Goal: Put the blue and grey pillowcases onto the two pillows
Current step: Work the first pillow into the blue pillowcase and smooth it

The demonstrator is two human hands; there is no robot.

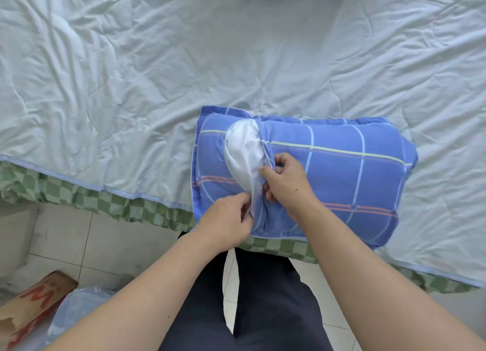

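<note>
A blue checked pillowcase point(342, 172) covers a pillow lying at the near edge of the bed. Through the open slit in its top the white pillow point(243, 150) bulges out. My left hand point(226, 221) pinches the near end of the slit's left edge. My right hand point(284, 182) grips the slit's right edge, fingers curled round the fabric. A grey-blue cloth point(79, 308), possibly the other pillowcase, lies on the floor at the lower left; I cannot tell for sure.
A pale quilt point(184, 61) covers the bed, with a green checked sheet point(79, 195) showing along its near edge. A brown paper bag point(31, 308) lies on the tiled floor at the lower left. My dark trousers fill the bottom middle.
</note>
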